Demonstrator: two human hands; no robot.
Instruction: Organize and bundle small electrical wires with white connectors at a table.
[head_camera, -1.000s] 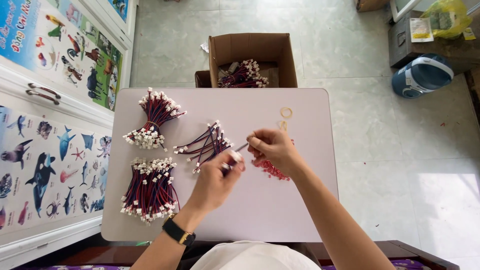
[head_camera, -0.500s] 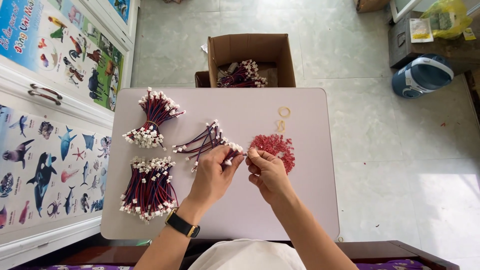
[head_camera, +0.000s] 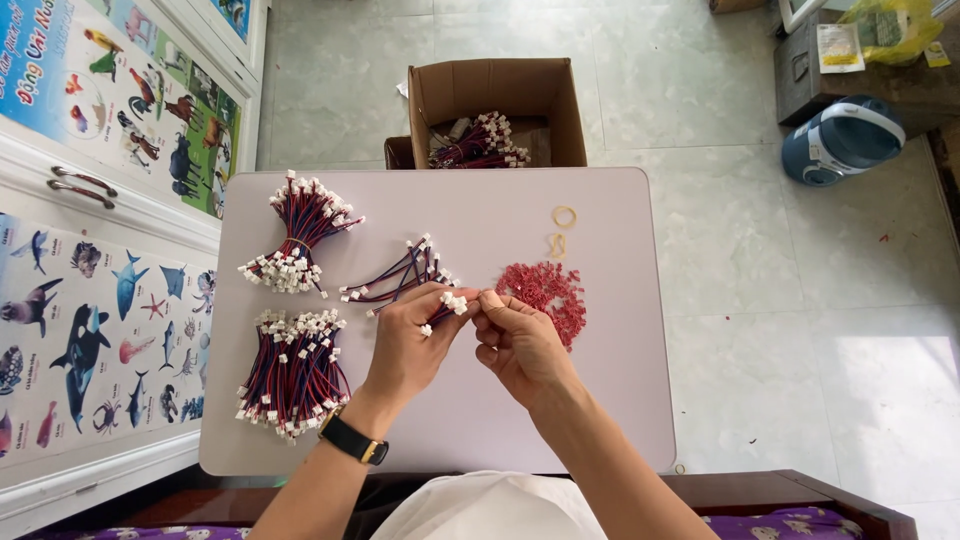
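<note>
- Pinched between thumb and fingertips of the left hand (head_camera: 412, 345): a short red-and-blue wire lead (head_camera: 447, 305) with white connectors at its ends; one white plug shows at the fingertips, another just below the thumb.
- Right hand (head_camera: 520, 340) meets it from the other side, fingertips closed on the same lead's white end, thumb and index touching the plug. Whether a red piece sits in that pinch, cannot tell.
- Both hands hover over the middle of the pale lilac table (head_camera: 600, 420), knuckles nearly touching each other.
- Black wristwatch (head_camera: 352, 439) with a gold buckle on the left wrist.
- Just behind the left hand: a loose fan of wire leads (head_camera: 395, 278), unbundled, lying flat.
- Just beside the right hand, far side: a pile of small red parts (head_camera: 545, 292), scattered flat on the table.
- Beyond that pile: two tan rubber bands (head_camera: 563, 217), one round, one twisted.
- Left half of the table: two tied bundles, upper bundle (head_camera: 298, 240) cinched at the waist and flared at both ends, lower bundle (head_camera: 293, 370) near the left forearm.
- Past the table's far edge, on the tiled floor: an open cardboard box (head_camera: 560, 110) with more leads inside.
- Further right on the floor: a blue-and-white appliance (head_camera: 842, 138).
</note>
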